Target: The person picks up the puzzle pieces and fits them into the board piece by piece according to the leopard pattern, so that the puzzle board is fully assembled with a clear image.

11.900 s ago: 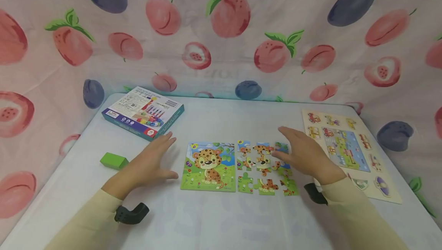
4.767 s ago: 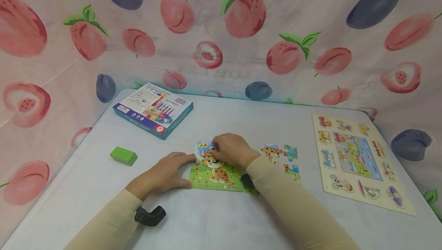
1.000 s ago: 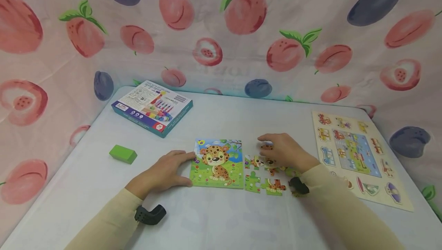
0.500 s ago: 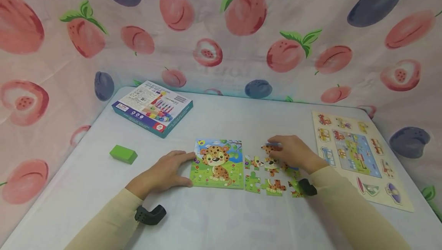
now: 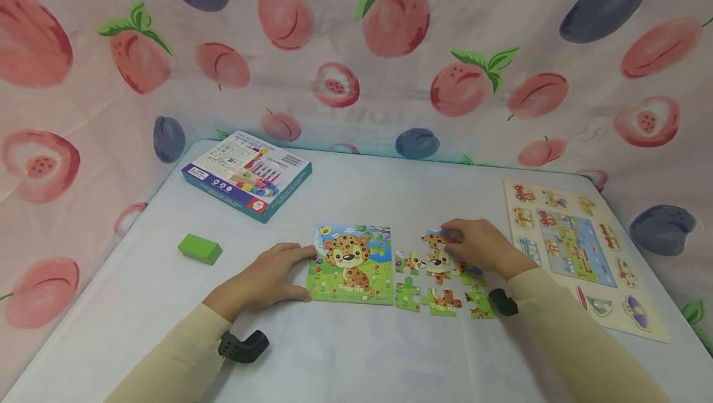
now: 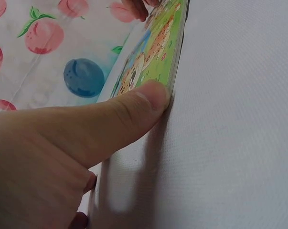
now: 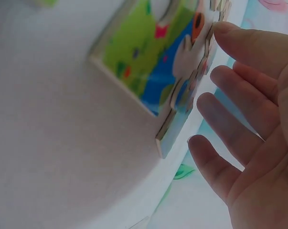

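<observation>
A square leopard puzzle board (image 5: pixel 350 267) lies flat mid-table. My left hand (image 5: pixel 264 279) touches its left side with fairly straight fingers; in the left wrist view the thumb (image 6: pixel 151 93) presses on the board's corner. Right of the board lie several loose leopard puzzle pieces (image 5: pixel 408 294). Over the upper ones is my right hand (image 5: pixel 481 245), its index fingertip and thumb close to the right end of a spotted piece (image 5: pixel 431 240). In the right wrist view the fingers (image 7: pixel 229 119) are loosely bent, spread and apart, beside a green-and-blue piece (image 7: pixel 139 62).
A flat toy box (image 5: pixel 245 174) sits at the back left, with a green block (image 5: pixel 199 249) in front of it. At the right lies a wooden board with vehicle pictures (image 5: pixel 582 254). Fruit-print cloth (image 5: pixel 356 81) hangs behind the table.
Since the first frame, the upper-left loose piece has left its place, and the left hand has come to the board. The right hand went to the board, came back, and lately shifted slightly right.
</observation>
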A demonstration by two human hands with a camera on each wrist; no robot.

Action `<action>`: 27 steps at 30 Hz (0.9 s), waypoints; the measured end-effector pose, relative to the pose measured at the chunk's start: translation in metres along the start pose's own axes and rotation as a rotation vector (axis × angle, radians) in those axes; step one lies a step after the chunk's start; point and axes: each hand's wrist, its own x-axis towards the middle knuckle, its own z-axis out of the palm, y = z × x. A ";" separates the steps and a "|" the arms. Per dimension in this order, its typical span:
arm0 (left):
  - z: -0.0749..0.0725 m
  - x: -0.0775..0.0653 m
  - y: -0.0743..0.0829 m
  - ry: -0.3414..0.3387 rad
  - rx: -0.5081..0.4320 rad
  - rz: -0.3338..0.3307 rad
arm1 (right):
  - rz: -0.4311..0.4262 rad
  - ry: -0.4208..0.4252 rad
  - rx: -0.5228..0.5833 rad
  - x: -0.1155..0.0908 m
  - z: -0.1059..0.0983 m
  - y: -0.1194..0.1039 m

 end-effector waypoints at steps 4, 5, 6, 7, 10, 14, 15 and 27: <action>0.000 0.000 -0.001 -0.001 0.003 0.001 | 0.005 -0.002 0.001 0.001 0.000 0.002; 0.000 0.000 0.000 -0.002 0.002 0.002 | 0.008 -0.003 0.003 0.002 0.000 0.003; 0.000 0.000 0.000 -0.002 0.002 0.002 | 0.011 -0.005 0.003 0.002 0.000 0.003; 0.000 0.000 0.000 -0.002 0.002 0.002 | 0.017 -0.006 0.005 0.003 0.000 0.003; 0.000 0.000 0.000 -0.003 0.001 0.001 | 0.034 -0.016 0.007 0.005 0.000 0.003; 0.000 0.001 0.000 -0.004 -0.001 0.003 | 0.041 -0.025 0.001 0.007 0.000 0.002; 0.000 0.001 0.000 -0.004 0.000 0.005 | 0.040 -0.026 -0.003 0.007 0.000 0.002; 0.000 0.000 -0.001 0.002 0.012 0.029 | 0.030 -0.041 -0.046 0.011 -0.003 -0.004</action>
